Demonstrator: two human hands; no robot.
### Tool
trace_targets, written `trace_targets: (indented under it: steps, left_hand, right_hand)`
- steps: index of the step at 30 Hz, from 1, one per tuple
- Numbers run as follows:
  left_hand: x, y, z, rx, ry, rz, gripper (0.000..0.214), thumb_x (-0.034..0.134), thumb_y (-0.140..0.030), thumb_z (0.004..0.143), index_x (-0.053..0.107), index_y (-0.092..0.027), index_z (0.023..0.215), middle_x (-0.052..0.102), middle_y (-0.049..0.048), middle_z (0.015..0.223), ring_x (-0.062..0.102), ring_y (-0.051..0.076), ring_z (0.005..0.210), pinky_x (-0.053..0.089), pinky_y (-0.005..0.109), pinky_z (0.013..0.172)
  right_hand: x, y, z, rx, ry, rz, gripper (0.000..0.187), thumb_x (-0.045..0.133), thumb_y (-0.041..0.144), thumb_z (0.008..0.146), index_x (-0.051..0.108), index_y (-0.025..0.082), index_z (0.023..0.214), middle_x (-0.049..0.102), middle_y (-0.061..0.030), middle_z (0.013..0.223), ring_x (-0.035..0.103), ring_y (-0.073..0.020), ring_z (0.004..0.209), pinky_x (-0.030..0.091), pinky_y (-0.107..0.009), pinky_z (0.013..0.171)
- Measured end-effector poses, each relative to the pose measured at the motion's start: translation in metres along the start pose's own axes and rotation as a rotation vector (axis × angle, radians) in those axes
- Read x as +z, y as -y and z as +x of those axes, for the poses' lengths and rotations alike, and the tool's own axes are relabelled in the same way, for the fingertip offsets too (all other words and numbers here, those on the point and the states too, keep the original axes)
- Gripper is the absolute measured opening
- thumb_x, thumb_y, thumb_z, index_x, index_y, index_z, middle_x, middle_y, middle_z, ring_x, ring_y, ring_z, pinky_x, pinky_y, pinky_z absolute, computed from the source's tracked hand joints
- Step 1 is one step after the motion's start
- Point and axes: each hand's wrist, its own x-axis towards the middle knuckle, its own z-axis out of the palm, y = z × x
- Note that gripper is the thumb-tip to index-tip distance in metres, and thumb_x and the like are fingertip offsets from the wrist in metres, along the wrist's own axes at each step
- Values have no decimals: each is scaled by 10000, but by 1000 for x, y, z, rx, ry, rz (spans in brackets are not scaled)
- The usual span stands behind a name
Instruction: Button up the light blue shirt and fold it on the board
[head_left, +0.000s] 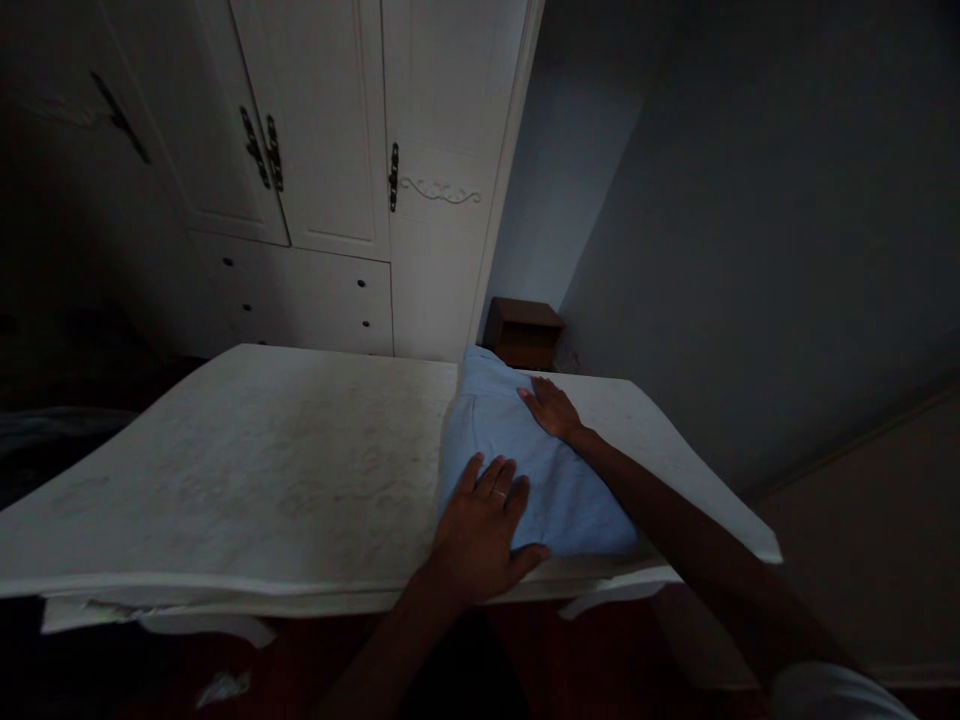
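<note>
A folded light blue cloth [517, 445] lies on the right part of a white table top [285, 470]. My left hand [484, 525] rests flat on the cloth's near edge, fingers stretched out, with a ring on one finger. My right hand [551, 408] lies flat on the cloth's far right side, fingers spread. Neither hand grips anything.
A white wardrobe [337, 170] with dark handles and drawers stands behind the table. A small brown wooden stand [523, 332] sits in the corner beside a grey wall [750, 250]. Crumpled white paper [223, 688] lies on the dark red floor below the table's front edge.
</note>
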Motion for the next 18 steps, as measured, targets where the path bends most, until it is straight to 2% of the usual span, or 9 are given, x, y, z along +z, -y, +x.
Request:
trace_targets:
  steps: [6, 9, 13, 18]
  left_hand:
    - [-2, -1, 2, -9, 39, 5, 769, 379, -697, 882, 491, -122, 1379, 451, 203, 1466, 354, 317, 1408, 126, 528, 1194]
    - [-4, -2, 2, -7, 15, -7, 812, 418, -735, 842, 503, -121, 1367, 463, 201, 1458, 367, 323, 1399, 137, 534, 1195]
    - [-9, 0, -1, 30, -66, -95, 773, 491, -712, 823, 524, -149, 1351, 508, 161, 1431, 410, 301, 1371, 198, 519, 1192]
    - [-18, 5, -8, 16, -243, -342, 462, 590, -484, 868, 619, -204, 1234, 642, 105, 1273, 582, 244, 1192, 461, 443, 1038]
  right_hand:
    - [-11, 0, -4, 26, 44, 113, 752, 194, 602, 984, 286, 65, 1502, 259, -184, 1576, 199, -282, 1476, 174, -446, 1197]
    - [-17, 0, -20, 32, 54, 173, 774, 221, 614, 976, 210, 79, 1535, 174, -162, 1604, 136, -271, 1491, 166, -455, 1208]
    - [-26, 6, -68, -101, -1, 194, 754, 259, 615, 969, 157, 162, 1563, 166, -104, 1612, 117, -262, 1494, 167, -480, 1215]
    - [-38, 18, -137, -319, -28, 118, 783, 278, 648, 954, 95, 202, 1571, 109, -63, 1619, 87, -265, 1495, 144, -486, 1219]
